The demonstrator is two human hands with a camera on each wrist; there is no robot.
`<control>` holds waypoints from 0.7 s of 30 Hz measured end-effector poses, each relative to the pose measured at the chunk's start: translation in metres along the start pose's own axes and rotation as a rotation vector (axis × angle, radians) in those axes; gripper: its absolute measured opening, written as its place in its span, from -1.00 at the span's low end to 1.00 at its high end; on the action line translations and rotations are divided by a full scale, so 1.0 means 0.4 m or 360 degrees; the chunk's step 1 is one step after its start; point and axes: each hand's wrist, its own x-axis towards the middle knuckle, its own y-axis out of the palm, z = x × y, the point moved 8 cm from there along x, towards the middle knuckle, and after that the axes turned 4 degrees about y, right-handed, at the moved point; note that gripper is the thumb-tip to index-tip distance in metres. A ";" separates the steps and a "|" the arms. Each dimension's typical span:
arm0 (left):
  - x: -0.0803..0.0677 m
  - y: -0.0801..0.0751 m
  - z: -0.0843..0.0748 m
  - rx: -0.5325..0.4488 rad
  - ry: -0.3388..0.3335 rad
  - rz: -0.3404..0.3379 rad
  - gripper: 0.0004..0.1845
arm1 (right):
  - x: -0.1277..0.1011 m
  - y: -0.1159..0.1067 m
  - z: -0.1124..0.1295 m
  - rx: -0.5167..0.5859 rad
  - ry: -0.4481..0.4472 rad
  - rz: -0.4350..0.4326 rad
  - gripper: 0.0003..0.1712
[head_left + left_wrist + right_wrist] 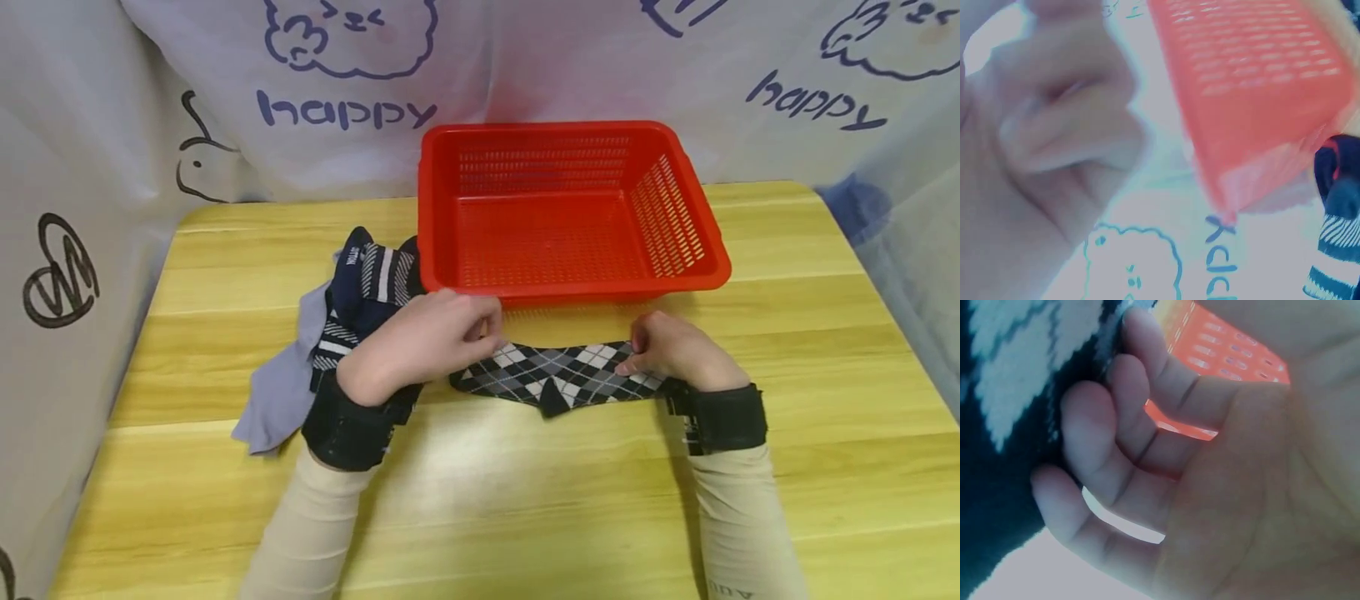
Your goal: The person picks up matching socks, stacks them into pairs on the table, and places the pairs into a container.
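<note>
A black, grey and white argyle sock [551, 375] lies stretched across the table, its small black heel pointing toward me. At its right end my right hand [678, 354] pinches the fabric, thumb on top; the right wrist view shows the curled fingers [1088, 425] against the knit. My left hand [427, 342], fingers bent and thumb near the index finger, is over the left end at its upper edge. Whether cloth is between those fingertips is hidden. In the left wrist view the left hand [1066, 125] is blurred, with no argyle cloth visible.
A red plastic basket [570, 292] stands behind the sock, with nothing inside. Left of it lies a pile of dark navy socks [352, 283] with striped cuffs, over a grey cloth [277, 400]. A white printed curtain [345, 158] hangs behind the table.
</note>
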 end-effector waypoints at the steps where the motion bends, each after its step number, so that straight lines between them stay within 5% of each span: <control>1: -0.008 -0.027 -0.003 -0.0039 0.0041 -0.0122 -0.87 | 0.000 -0.001 0.000 0.0001 0.0001 -0.0005 -0.66; 5: -0.052 -0.132 0.026 -0.0040 0.0098 -0.0681 -0.88 | 0.002 0.001 0.004 0.0020 -0.0019 0.0006 -0.66; 9: -0.084 -0.208 0.105 0.0027 -0.0071 -0.1044 -0.85 | 0.005 0.000 0.006 0.0011 -0.0035 0.0000 -0.65; 12: -0.065 -0.223 0.172 -0.0008 -0.0206 -0.1004 -0.83 | 0.004 -0.003 -0.001 -0.0006 -0.0005 -0.0008 -0.64; 17: 0.003 -0.189 0.253 0.0002 -0.0324 -0.0613 -0.81 | 0.001 0.001 -0.006 0.0003 0.0009 -0.0001 -0.64; 21: 0.023 -0.176 0.292 0.0080 -0.0446 -0.0468 -0.84 | 0.001 0.002 -0.003 -0.0011 -0.0021 -0.0014 -0.64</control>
